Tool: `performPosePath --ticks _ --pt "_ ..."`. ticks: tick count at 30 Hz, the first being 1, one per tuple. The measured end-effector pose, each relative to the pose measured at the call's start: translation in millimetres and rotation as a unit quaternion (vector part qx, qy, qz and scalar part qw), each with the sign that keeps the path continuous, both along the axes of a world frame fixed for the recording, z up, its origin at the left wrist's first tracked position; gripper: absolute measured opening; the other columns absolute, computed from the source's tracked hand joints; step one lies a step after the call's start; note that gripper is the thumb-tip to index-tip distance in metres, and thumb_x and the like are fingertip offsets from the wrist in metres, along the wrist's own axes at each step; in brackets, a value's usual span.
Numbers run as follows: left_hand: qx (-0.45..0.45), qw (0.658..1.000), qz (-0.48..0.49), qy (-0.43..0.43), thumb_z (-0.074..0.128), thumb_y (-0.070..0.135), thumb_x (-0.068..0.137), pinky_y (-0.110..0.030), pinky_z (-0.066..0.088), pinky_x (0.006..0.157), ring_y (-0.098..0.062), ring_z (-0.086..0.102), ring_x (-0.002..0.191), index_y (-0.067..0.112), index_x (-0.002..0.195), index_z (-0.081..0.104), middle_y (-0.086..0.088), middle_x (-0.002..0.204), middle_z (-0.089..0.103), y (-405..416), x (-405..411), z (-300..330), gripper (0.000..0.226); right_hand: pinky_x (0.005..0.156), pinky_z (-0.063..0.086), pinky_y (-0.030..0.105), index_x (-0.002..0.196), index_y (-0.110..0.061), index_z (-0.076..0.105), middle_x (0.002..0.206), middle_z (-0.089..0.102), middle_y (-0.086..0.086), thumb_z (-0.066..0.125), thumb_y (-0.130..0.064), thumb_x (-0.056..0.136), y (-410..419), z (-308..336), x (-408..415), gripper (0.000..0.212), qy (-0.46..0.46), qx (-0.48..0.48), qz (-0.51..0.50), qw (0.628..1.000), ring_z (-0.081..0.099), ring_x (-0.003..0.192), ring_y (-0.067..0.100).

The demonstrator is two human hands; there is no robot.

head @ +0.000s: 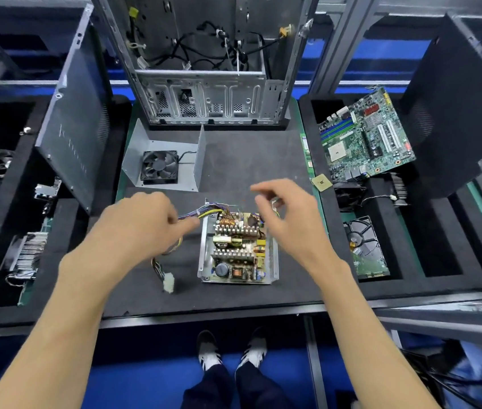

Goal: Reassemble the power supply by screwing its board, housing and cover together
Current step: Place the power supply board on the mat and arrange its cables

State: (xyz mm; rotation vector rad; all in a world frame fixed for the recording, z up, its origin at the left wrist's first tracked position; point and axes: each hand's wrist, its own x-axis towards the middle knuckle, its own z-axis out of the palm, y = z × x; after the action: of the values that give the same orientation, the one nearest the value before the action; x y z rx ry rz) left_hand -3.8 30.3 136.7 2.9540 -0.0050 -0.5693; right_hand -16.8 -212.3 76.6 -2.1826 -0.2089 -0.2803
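The power supply board (238,249), with coils and heat sinks, lies inside its open metal housing (204,252) in the middle of the dark mat. A bundle of coloured wires (204,212) runs left from it to a white connector (169,281). The grey cover (192,169) with a black fan (159,167) lies behind it on the mat. My left hand (142,222) hovers left of the housing, fingers curled over the wire bundle. My right hand (287,214) hangs above the housing's far right corner, fingers loosely bent, holding nothing that I can see.
An empty computer case (204,84) stands at the back. A side panel (71,113) leans at the left. A motherboard (366,137), a processor chip (321,182) and a hard drive (366,249) lie in foam trays at the right. A heat sink (27,252) lies at the left.
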Motion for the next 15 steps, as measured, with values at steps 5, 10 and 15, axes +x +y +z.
performPosePath --ticks 5,10,15 --pt "-0.157 0.962 -0.223 -0.004 0.07 0.058 0.082 -0.034 0.046 0.099 -0.014 0.055 0.116 0.032 0.128 0.057 0.011 0.121 0.061 -58 -8 -28 0.054 0.094 0.047 0.02 0.113 -0.022 0.072 0.111 0.071 -0.009 0.049 -0.021 0.106 -10 -26 9 0.024 0.149 0.213 -0.175 0.95 0.063 0.108 0.003" --pt "-0.016 0.946 -0.324 -0.018 0.072 0.053 0.082 -0.037 0.038 0.108 -0.024 0.044 0.131 0.016 0.152 0.03 -0.003 0.14 0.046 -78 -5 -83 0.089 0.111 0.046 0.041 0.094 -0.023 0.079 0.114 0.075 0.004 0.039 -0.025 0.109 -5 -66 15 0.043 0.289 0.382 -0.179 0.86 0.067 0.113 0.017" --pt "-0.014 0.951 -0.308 -0.034 0.074 0.039 0.083 -0.038 0.043 0.102 -0.024 0.049 0.126 0.015 0.143 0.041 -0.003 0.136 0.053 -83 2 -98 0.073 0.099 0.05 0.035 0.084 -0.024 0.082 0.105 0.077 0.0 0.059 -0.031 0.082 -3 -68 21 0.024 0.304 0.386 -0.16 0.856 0.068 0.109 0.019"
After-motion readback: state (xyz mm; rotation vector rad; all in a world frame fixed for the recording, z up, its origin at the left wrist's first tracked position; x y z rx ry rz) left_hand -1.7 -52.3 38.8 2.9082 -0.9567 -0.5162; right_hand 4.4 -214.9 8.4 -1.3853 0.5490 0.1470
